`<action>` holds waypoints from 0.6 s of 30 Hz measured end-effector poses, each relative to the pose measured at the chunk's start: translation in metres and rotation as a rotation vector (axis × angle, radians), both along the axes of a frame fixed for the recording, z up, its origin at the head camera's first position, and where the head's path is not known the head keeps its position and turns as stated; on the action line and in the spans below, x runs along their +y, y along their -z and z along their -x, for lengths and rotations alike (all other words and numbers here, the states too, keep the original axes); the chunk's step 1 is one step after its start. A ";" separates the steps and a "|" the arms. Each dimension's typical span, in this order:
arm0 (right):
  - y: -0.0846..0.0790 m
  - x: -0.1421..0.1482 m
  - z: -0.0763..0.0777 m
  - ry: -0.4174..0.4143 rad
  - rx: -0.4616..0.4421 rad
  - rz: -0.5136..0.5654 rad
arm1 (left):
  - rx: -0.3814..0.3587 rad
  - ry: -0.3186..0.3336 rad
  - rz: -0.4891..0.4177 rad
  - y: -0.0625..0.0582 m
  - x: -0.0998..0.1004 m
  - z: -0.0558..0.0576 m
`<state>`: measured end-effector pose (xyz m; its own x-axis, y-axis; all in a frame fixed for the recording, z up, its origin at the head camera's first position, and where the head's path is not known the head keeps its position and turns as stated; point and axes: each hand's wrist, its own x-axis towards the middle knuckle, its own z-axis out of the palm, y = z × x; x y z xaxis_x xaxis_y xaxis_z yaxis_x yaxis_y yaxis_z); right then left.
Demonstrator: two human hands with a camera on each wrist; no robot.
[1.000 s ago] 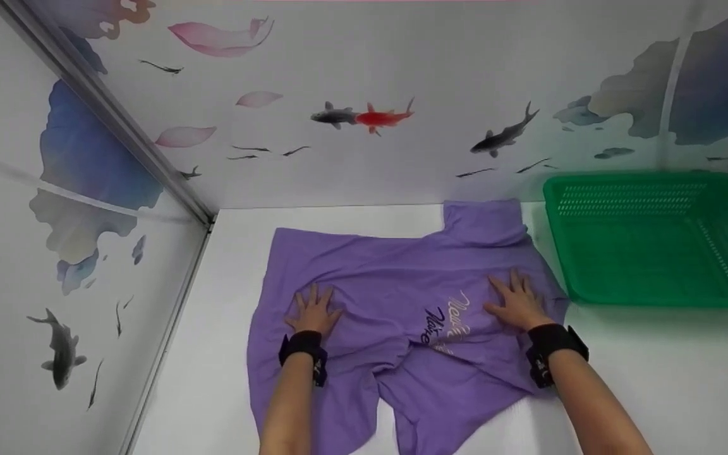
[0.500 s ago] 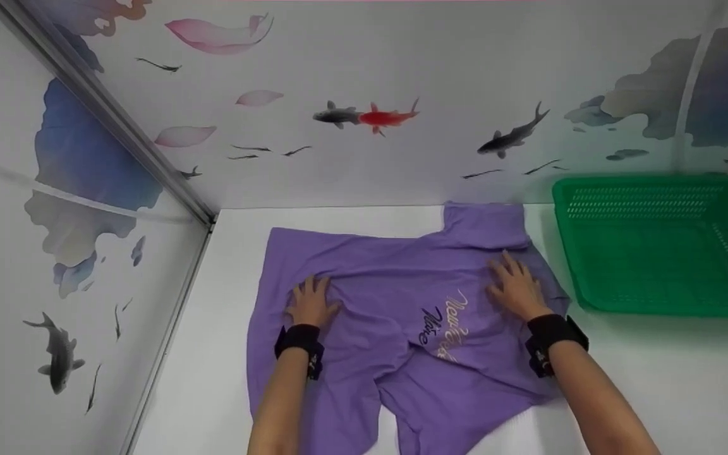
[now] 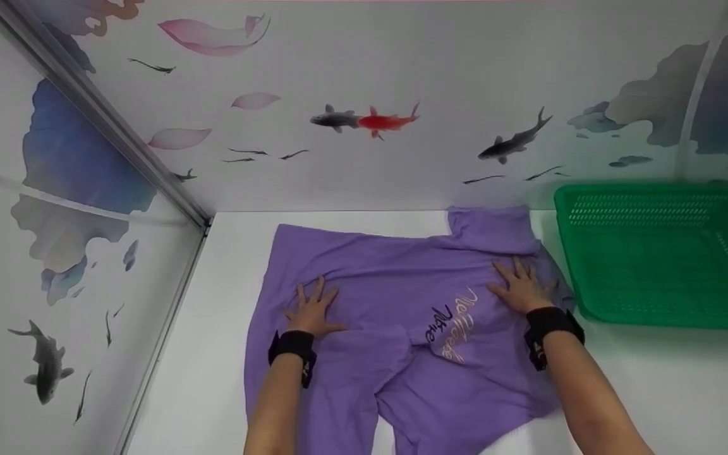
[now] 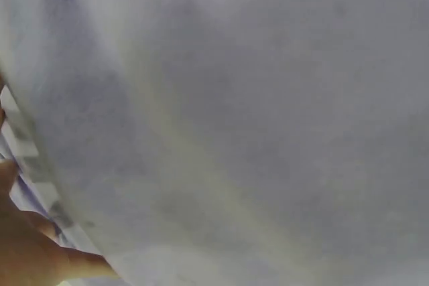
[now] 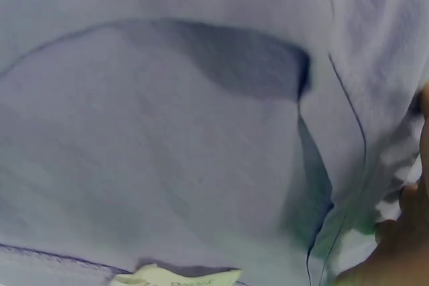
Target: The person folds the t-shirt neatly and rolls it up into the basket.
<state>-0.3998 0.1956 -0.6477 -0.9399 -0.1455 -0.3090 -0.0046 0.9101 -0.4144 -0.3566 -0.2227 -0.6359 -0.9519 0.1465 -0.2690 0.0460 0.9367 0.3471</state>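
Note:
A purple T-shirt [image 3: 389,278] with cream and black lettering lies spread and wrinkled on the white table, one sleeve [image 3: 493,229] sticking out at the back. On its left part rests my left hand [image 3: 312,315], fingers spread flat on the cloth. My right hand [image 3: 522,292] lies likewise on the right part, beyond the lettering, with its fingers apart. The left wrist view is mostly blurred cloth, with part of the left hand [image 4: 30,249] at the lower left. A pale label [image 5: 174,276] shows at the bottom of the right wrist view, where the right hand [image 5: 402,239] is at the edge.
A green plastic basket [image 3: 661,265] with perforated sides stands to the right, close to the shirt. Panels [image 3: 364,177] printed with fish and petals rise behind and at the left of the white table [image 3: 181,354]. Both wrists wear black straps [image 3: 553,321].
Both hands stay on the shirt with only small shifts. The fingers spread wider than half a second ago, and the cloth near the left thumb has bunched into a fold. The head view has shifted slightly.

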 end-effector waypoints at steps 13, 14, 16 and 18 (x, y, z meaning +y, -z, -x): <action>-0.014 -0.001 -0.106 0.117 0.429 0.131 | 0.282 -0.015 -0.150 0.001 -0.026 -0.073; -0.014 0.000 -0.119 0.145 0.488 0.128 | 0.296 -0.022 -0.144 0.002 -0.028 -0.084; -0.014 0.002 -0.146 0.231 0.580 0.135 | 0.326 -0.027 -0.133 0.007 -0.032 -0.106; -0.012 0.003 -0.173 0.339 0.608 0.142 | 0.362 -0.028 -0.129 0.012 -0.036 -0.129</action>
